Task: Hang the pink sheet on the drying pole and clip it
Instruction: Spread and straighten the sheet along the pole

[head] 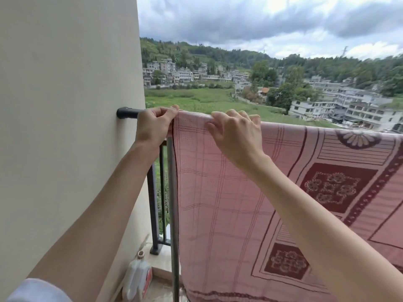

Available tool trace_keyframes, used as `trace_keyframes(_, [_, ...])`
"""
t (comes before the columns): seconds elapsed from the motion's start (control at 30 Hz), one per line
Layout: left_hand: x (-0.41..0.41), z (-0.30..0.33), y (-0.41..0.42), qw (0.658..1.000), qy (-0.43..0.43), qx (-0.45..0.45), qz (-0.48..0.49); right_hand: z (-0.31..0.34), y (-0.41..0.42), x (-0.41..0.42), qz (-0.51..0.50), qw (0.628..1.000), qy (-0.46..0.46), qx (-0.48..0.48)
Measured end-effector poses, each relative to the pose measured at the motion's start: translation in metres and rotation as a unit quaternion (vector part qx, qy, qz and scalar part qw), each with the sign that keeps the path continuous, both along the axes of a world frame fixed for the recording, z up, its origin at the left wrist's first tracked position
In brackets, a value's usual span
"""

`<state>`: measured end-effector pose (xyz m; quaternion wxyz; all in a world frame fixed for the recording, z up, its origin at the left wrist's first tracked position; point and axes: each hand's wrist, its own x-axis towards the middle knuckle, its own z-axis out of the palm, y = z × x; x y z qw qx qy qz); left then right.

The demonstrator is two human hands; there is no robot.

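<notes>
Both bare forearms reach up from the bottom of the view toward a horizontal drying pole (128,112), whose dark end fitting meets the cream wall (65,105) on the left. Draped over that pole hangs the pink sheet (229,203), checked near its left edge and patterned with dark red squares and borders further right; it falls well down toward the balcony floor. At the sheet's top left corner, the left hand (153,125) has its grip clenched on the fabric's edge, fingers curled over the top where cloth meets pole. Just beside it, the right hand (237,136) pinches the top fold of the sheet, thumb in front and fingers hooked over the back. Behind the sheet's left edge stands a grey upright post (173,203), with a dark railing (152,203) near the wall. Low down by the wall sits a white plastic jug (136,277).
</notes>
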<state>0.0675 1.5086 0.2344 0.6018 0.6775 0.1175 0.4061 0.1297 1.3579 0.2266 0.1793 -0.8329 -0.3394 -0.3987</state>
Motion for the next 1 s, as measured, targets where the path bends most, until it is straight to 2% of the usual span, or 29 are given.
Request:
trace_keyframes(0.1, [-0.001, 0.011, 0.005, 0.999, -0.033, 0.01, 0.018, 0.012, 0.012, 0.0, 0.036, 0.999, -0.007, 0.028])
trace_keyframes(0.23, [-0.006, 0.024, 0.017, 0.992, -0.092, 0.043, 0.068, 0.027, 0.028, -0.007, 0.087, 0.988, -0.073, 0.104])
trace_keyframes(0.37, [-0.012, -0.007, 0.031, 0.986, -0.133, -0.023, 0.097, 0.005, 0.046, -0.016, 0.142, 0.978, -0.11, 0.108])
trace_keyframes(0.47, [-0.013, -0.048, 0.025, 0.993, -0.085, -0.056, 0.052, -0.035, 0.053, -0.013, 0.137, 0.979, -0.129, 0.076])
trace_keyframes(0.57, [-0.019, -0.069, 0.014, 0.999, -0.036, -0.025, -0.019, -0.067, 0.048, -0.014, 0.15, 0.98, -0.119, 0.053])
trace_keyframes(0.67, [-0.027, -0.099, 0.008, 0.998, 0.007, -0.005, -0.062, -0.104, 0.038, -0.021, 0.141, 0.987, -0.072, 0.024])
trace_keyframes(0.8, [-0.036, -0.176, -0.006, 0.988, 0.083, -0.047, -0.117, -0.179, 0.009, -0.028, 0.109, 0.992, 0.043, -0.037])
trace_keyframes(0.9, [-0.041, -0.239, -0.016, 0.976, 0.163, -0.063, -0.129, -0.246, -0.023, -0.037, 0.081, 0.979, 0.173, -0.066])
trace_keyframes(1.0, [-0.047, -0.31, -0.026, 0.96, 0.247, -0.07, -0.11, -0.314, -0.057, -0.048, 0.049, 0.951, 0.293, -0.084])
